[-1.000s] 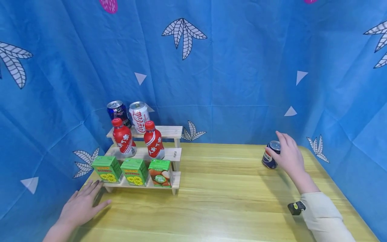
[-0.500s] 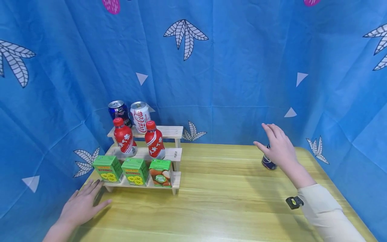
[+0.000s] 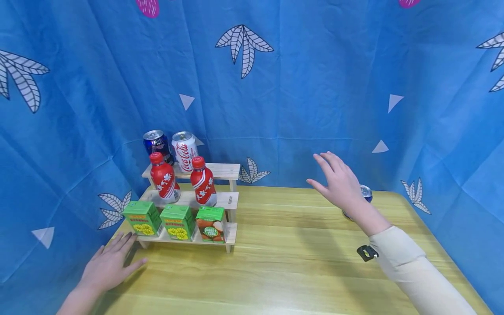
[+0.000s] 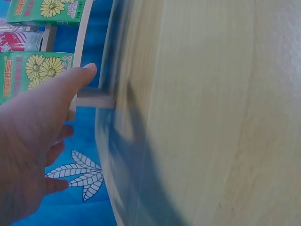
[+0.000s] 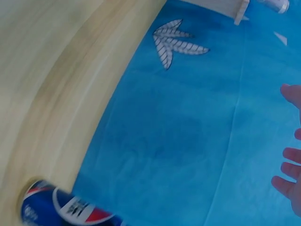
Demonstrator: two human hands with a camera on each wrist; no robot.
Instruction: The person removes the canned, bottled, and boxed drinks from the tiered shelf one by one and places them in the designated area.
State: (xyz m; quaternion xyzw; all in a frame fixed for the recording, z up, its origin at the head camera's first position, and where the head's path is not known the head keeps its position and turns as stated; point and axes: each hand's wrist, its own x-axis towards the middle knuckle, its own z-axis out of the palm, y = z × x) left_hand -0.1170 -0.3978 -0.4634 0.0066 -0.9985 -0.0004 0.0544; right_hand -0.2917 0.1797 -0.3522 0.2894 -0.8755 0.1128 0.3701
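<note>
My left hand (image 3: 108, 262) has its fingers spread at the front left corner of a three-step wooden shelf (image 3: 231, 234), close by the nearest green drink carton (image 3: 141, 218). In the left wrist view its thumb lies over the end of the shelf's bottom step. My right hand (image 3: 336, 181) is raised over the right half of the table, fingers extended and nothing in its grasp. Behind that wrist stands a dark blue Pepsi can (image 3: 366, 192), partly covered by the arm; the right wrist view shows the can (image 5: 66, 207) at the lower left, apart from the fingers.
On the shelf's lowest step are a second green carton (image 3: 177, 223) and a fruit drink carton (image 3: 210, 225). Two red bottles (image 3: 164, 178) occupy the middle step. A blue can (image 3: 157, 145) and a white Coca-Cola can (image 3: 184, 151) stand on top. Blue curtain (image 3: 299, 109) encloses the wooden table (image 3: 275, 262).
My right hand has lifted away from beside the Pepsi can and moved left, its forearm now crossing in front of the can. The left hand has stayed at the shelf corner.
</note>
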